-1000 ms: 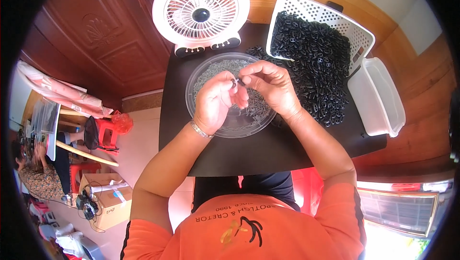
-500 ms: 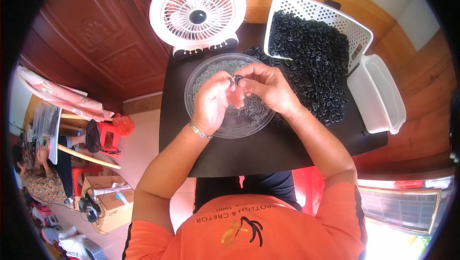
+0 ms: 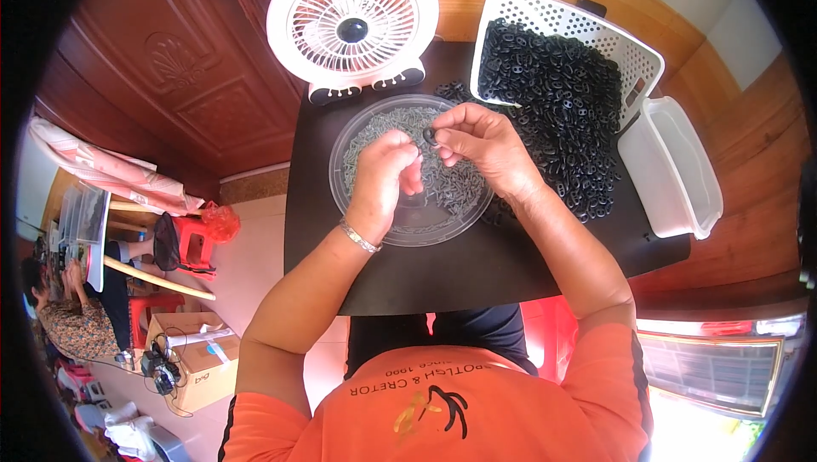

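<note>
Over a round clear tray (image 3: pixel 347 207) of small grey pieces (image 3: pixel 387 122), my two hands are close together. My right hand (image 3: pixel 487 151) pinches a small black rounded plastic piece (image 3: pixel 430 135) between thumb and fingertips. Just left of it, my left hand (image 3: pixel 383 174) is closed, thumb pressed to the curled fingers; what it grips, if anything, is too small to make out. Many black oval plastic pieces with holes (image 3: pixel 553 96) spill from a tipped white perforated basket (image 3: pixel 634 58) onto the table to the right of my hands.
A white fan (image 3: pixel 352 30) stands behind the tray on the dark table (image 3: pixel 408 283). An off-white plastic bin (image 3: pixel 668 168) sits at the right edge. Across the room at left, another person (image 3: pixel 81 322) sits near a red stool (image 3: pixel 194 245) and a cardboard box (image 3: pixel 200 360).
My hands have moved slightly apart. The black piece is now in my right fingertips, clear of the left hand, which has turned with its fingers curled in.
</note>
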Motion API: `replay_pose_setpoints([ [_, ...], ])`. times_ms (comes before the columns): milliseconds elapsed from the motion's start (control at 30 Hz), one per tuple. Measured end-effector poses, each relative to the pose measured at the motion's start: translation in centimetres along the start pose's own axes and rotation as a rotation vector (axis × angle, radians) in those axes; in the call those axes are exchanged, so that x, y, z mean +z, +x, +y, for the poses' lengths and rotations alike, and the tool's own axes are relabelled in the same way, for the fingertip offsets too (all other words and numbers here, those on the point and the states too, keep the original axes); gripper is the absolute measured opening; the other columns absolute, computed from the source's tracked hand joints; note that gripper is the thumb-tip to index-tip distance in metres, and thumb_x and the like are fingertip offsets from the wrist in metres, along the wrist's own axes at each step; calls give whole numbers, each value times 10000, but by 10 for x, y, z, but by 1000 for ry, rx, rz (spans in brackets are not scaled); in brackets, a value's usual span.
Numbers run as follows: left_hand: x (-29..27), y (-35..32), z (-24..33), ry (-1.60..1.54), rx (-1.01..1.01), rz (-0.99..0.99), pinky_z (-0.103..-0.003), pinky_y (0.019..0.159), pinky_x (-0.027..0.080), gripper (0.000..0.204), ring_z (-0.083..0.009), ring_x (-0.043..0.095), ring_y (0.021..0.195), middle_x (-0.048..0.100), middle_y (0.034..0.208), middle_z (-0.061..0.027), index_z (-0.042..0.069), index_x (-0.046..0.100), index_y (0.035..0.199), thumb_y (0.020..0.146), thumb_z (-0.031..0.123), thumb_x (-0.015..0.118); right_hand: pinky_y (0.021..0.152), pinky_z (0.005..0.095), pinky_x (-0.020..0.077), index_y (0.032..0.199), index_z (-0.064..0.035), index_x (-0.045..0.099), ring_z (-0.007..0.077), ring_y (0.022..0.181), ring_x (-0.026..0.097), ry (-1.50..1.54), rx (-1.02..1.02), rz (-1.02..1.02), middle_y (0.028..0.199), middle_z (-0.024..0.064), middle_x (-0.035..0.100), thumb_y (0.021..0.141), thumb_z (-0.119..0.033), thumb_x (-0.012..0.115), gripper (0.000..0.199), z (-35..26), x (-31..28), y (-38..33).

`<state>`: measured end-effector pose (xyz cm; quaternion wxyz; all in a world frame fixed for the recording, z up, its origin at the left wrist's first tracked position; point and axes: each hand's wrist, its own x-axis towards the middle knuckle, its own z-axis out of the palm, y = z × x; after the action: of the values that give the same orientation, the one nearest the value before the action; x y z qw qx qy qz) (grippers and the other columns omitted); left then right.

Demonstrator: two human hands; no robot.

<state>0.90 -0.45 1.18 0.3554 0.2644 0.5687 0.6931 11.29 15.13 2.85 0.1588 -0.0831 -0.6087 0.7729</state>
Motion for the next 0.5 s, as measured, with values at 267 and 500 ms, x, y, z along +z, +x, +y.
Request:
replay_pose_setpoints([
  [267, 2, -1, 1, 26, 9, -3, -219, 506, 419, 166, -114, 546, 524, 565, 637, -23, 57, 560, 807, 906, 182, 516, 680, 229, 492, 1000, 10, 629, 86, 722, 584, -133, -65, -25, 850, 31, 643, 885, -35, 647, 125, 0, 4, -2],
  [500, 1, -1, 0, 47, 32, -16, -216, 504, 413, 173, -110, 539, 521, 563, 631, -22, 57, 566, 812, 911, 189, 516, 679, 222, 485, 996, 8, 627, 79, 728, 577, -146, -85, 41, 848, 24, 641, 884, -26, 645, 119, -2, 6, -3],
])
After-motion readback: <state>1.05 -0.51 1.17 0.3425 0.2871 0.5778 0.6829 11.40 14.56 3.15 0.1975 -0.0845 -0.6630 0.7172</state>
